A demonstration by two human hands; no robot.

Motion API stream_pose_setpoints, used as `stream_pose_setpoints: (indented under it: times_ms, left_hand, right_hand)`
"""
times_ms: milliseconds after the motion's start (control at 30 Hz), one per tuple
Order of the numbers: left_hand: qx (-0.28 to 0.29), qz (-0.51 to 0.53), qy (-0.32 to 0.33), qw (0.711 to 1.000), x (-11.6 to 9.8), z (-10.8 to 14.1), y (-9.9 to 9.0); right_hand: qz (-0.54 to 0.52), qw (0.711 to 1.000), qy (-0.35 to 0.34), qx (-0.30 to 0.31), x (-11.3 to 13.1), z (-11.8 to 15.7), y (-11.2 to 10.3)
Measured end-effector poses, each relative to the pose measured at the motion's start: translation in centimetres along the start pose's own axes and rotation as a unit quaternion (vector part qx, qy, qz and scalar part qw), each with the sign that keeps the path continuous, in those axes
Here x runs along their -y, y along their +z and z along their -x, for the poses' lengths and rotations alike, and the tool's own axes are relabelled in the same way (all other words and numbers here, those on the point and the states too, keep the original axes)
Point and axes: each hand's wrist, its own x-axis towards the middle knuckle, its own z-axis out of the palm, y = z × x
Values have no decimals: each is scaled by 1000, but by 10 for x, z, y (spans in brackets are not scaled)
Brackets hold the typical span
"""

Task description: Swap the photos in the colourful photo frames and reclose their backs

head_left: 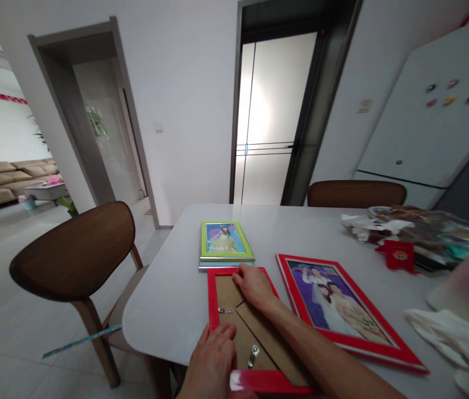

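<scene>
Red picture frame, face down, held flat under my open right hand and open left hand.

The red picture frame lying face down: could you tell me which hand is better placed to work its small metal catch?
Probably the left: the left hand rests on the red picture frame just below the small metal catch, while the right hand sits at the frame's far edge.

The only view looks from the person's head, forward and down across the desk. The left hand and right hand sit close, low in the frame, with the door and sofa far beyond.
</scene>
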Motion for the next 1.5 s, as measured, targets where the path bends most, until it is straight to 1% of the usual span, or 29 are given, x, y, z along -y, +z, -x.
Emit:
stream_pose_setpoints:
  times_ms: [67, 133, 167, 233, 267, 333, 400, 467, 567, 667, 833, 900, 967, 1033, 1067, 1133, 1167, 1200, 1233, 1267, 1300, 1333, 1400, 1467, 1500]
  left_hand:
    - [-8, 6, 0, 1000, 0, 1, -1]
    - [-11, 13, -2, 1000, -1, 3, -3]
    - [-10, 16, -4, 1000, -2, 3, -4]
    - [-11, 20, -8, 1000, -4, 4, -6]
    - [-12, 21, -9, 1000, -4, 4, -6]
    - [-18, 22, -5, 1000, -5, 4, -7]
    - [-21, 21, -2, 1000, -5, 4, -7]
    - [-19, 16, -2, 1000, -5, 4, -8]
    - [-13, 9, -3, 1000, -6, 4, -8]
    - [-10, 3, -4, 1000, -7, 3, -10]
    - [11, -28, -3, 1000, -8, 0, -13]
    - [20, -54, 12, 998, -9, -2, -9]
    - [20, -82, 46, 995, -8, -4, -1]
    - [3, -102, 87, 991, -6, -5, 7]
    - [-11, -105, 106, 989, -4, -5, 10]
    - [-42, -95, 138, 985, -2, -5, 10]
    - [-58, -80, 150, 984, -3, -5, 7]
    - [-79, -56, 155, 983, -5, -5, 2]
    - [-107, -20, 150, 983, -9, -5, -3]
    - [-140, 28, 136, 980, -15, -5, -8]
    - [-174, 87, 116, 974, -23, -6, -12]
    - [-208, 156, 92, 961, -33, -8, -15]
    - [-255, 305, 49, 916, -55, -11, -14]
    - [-265, 442, 25, 857, -78, -15, -9]
    - [-260, 498, 21, 827, -88, -17, -7]
  right_hand:
    - [-15, 999, -40, 11, 4, 16, -14]
    - [-40, 992, -113, 39, 6, 42, -28]
    - [-59, 982, -170, 63, 6, 57, -34]
    - [-70, 961, -248, 104, 6, 86, -43]
    - [-65, 954, -269, 117, 5, 98, -46]
    - [-47, 950, -282, 124, 3, 115, -49]
    - [-36, 951, -281, 121, 1, 123, -50]
    - [-27, 953, -278, 122, 0, 123, -50]
    - [-16, 953, -270, 135, 0, 123, -52]
    - [-17, 949, -279, 148, -3, 125, -53]
    - [-19, 949, -283, 135, -10, 125, -47]
    - [-25, 944, -296, 140, -13, 124, -42]
    - [-54, 943, -301, 132, -17, 123, -38]
    - [-114, 952, -270, 91, -23, 125, -36]
    - [-153, 958, -234, 59, -27, 127, -36]
    - [-238, 963, -130, -11, -37, 132, -39]
    - [-283, 955, -70, -46, -41, 135, -42]
    - [-333, 940, -11, -77, -44, 137, -45]
    - [-388, 915, 44, -104, -45, 139, -47]
    - [-447, 882, 91, -122, -44, 140, -48]
    - [-509, 841, 130, -126, -41, 141, -47]
    - [-573, 795, 164, -112, -35, 140, -45]
    - [-692, 687, 215, -44, -16, 138, -38]
    - [-787, 574, 227, 26, 5, 136, -33]
    - [-819, 528, 220, 38, 14, 134, -33]
